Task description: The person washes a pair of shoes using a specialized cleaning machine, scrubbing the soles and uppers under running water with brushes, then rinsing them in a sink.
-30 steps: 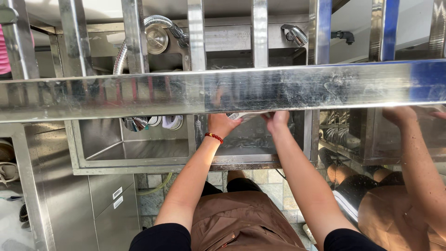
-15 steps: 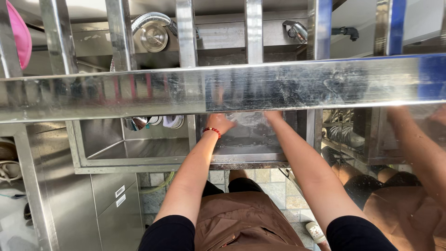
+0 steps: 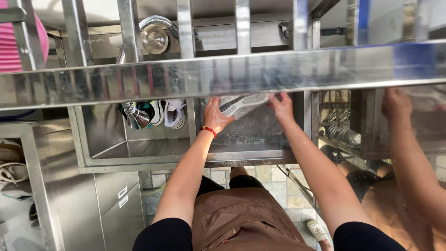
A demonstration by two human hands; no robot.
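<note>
1 shoe (image 3: 241, 103) held over sink; 2 more shoes (image 3: 165, 113) in left basin; 1 spray hose (image 3: 134, 116).

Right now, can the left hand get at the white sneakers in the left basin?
Probably yes. The left hand grips the shoe just across the divider, with the sneakers close beside it. Only the divider lies between, though the hand is occupied.

steel crossbar (image 3: 223, 74) overhead, sink divider (image 3: 192, 125) left, basin (image 3: 251, 139) seemingly open

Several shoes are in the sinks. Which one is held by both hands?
The white shoe over the right basin, sole up; the other shoes lie untouched in the left basin.
</note>
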